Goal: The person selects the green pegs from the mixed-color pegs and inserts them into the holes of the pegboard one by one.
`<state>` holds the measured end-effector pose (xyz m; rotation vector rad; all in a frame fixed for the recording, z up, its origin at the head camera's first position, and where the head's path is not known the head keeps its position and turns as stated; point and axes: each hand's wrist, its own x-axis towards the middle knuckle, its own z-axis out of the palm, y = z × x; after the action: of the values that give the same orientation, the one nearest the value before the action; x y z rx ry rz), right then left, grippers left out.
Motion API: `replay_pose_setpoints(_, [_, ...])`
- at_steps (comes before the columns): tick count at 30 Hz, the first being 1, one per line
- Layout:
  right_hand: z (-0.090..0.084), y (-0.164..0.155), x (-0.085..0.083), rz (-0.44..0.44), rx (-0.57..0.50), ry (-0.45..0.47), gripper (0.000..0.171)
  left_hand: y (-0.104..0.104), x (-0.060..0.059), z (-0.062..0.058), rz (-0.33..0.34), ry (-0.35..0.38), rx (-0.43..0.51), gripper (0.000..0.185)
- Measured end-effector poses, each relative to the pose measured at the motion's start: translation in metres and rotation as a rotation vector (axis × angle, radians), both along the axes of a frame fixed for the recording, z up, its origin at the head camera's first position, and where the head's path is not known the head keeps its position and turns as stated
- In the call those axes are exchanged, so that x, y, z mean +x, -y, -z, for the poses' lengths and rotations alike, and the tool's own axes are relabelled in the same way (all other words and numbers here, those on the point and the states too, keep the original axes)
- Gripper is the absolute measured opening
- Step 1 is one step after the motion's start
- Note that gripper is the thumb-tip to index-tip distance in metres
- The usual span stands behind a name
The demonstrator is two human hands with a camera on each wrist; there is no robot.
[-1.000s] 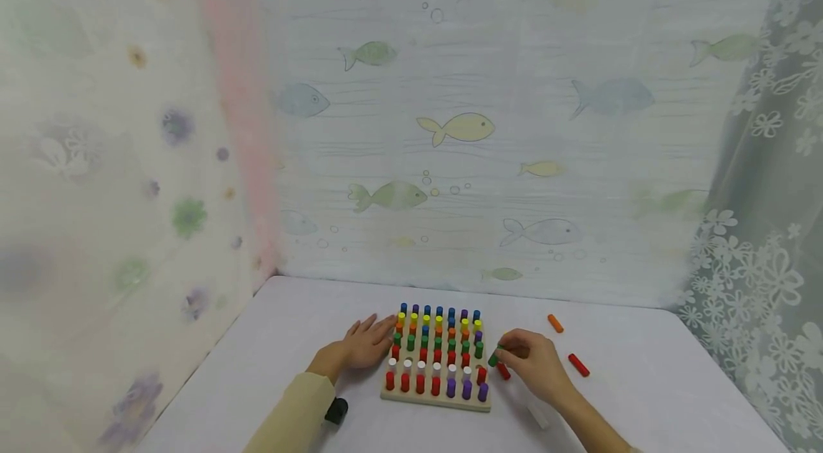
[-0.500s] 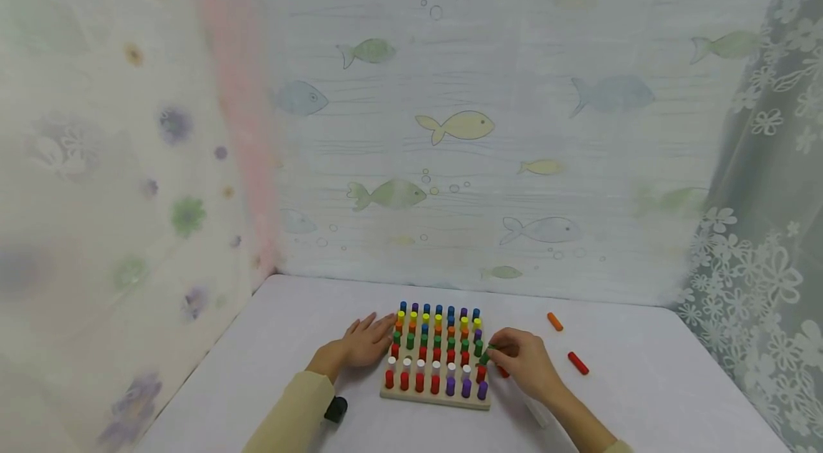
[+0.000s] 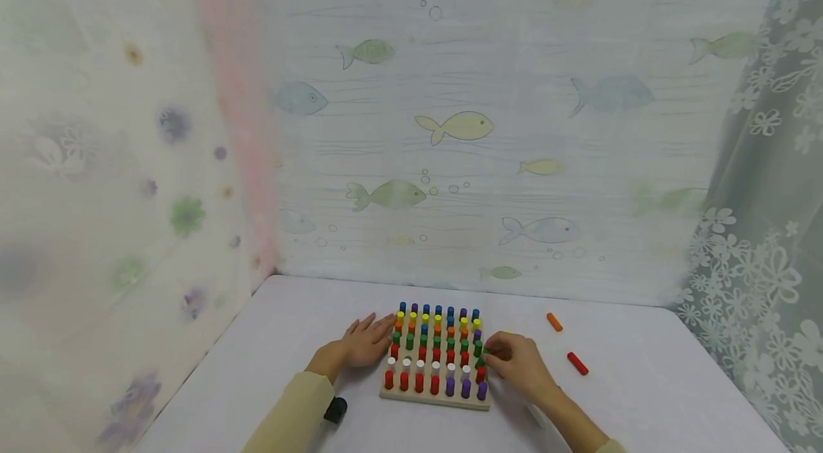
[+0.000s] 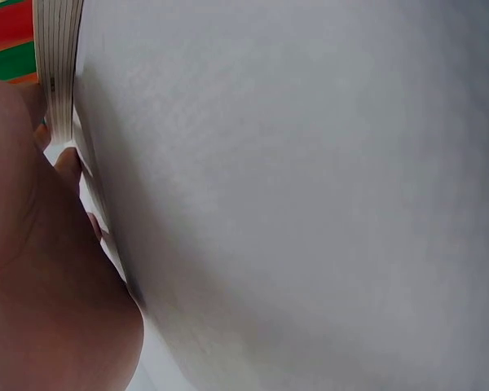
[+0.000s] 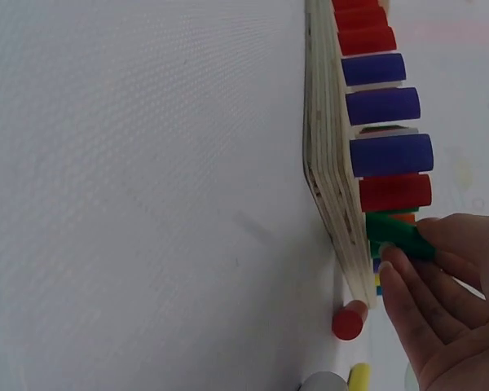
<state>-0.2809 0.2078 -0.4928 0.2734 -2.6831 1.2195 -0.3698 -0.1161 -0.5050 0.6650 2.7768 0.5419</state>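
A wooden pegboard bears rows of coloured pegs: blue, yellow, orange, green, red, white and purple. Along its left side lies my left hand, its fingers extended against the board's edge; the left wrist view shows it partly, beside the layered wooden edge. At the board's right side, my right hand pinches a green peg between thumb and fingers. That peg leans, with its lower end at the board's surface beside a standing red peg. Whether it sits in a hole cannot be seen.
Loose on the white cloth at right are an orange peg and a red peg. Another red peg and a yellow peg lie near the board's right side. A small black object sits by the left sleeve.
My right hand has moved left with the green peg, from beside the board to its right edge. The left hand has stayed in place.
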Motion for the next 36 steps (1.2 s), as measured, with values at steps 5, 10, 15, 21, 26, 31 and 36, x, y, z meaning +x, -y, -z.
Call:
replay_pose_setpoints(5, [0.0018,-0.0016,-0.0006,-0.018,0.015,-0.028,0.008,0.0004,0.0000,0.0003,0.002,-0.003,0.000,0.058])
replay_pose_setpoints(10, [-0.0007,-0.0027,0.0002,-0.040,0.016,-0.017,0.002,0.0014,0.0004,0.0001,-0.003,-0.001,0.004,0.058])
replay_pose_setpoints(15, [-0.0035,-0.0036,0.0004,-0.050,0.002,0.012,0.006,0.0014,0.0008,0.0004,-0.004,0.001,0.009,0.058])
replay_pose_setpoints(21, [-0.0057,-0.0054,0.0009,-0.074,-0.015,0.020,0.008,0.0008,-0.0010,0.0004,-0.003,0.005,-0.006,0.059])
replay_pose_setpoints(26, [-0.0074,-0.0049,0.0022,-0.112,-0.004,0.022,0.007,0.0002,-0.0019,-0.0004,-0.003,0.012,-0.015,0.061])
replay_pose_setpoints(31, [-0.0065,-0.0032,0.0015,-0.120,0.001,0.027,0.006,0.0002,-0.0011,-0.0025,-0.001,0.014,-0.015,0.060])
replay_pose_setpoints(36, [-0.0043,-0.0048,0.0016,-0.130,-0.005,0.041,0.007,0.0005,0.0004,-0.0018,-0.003,0.023,-0.013,0.061])
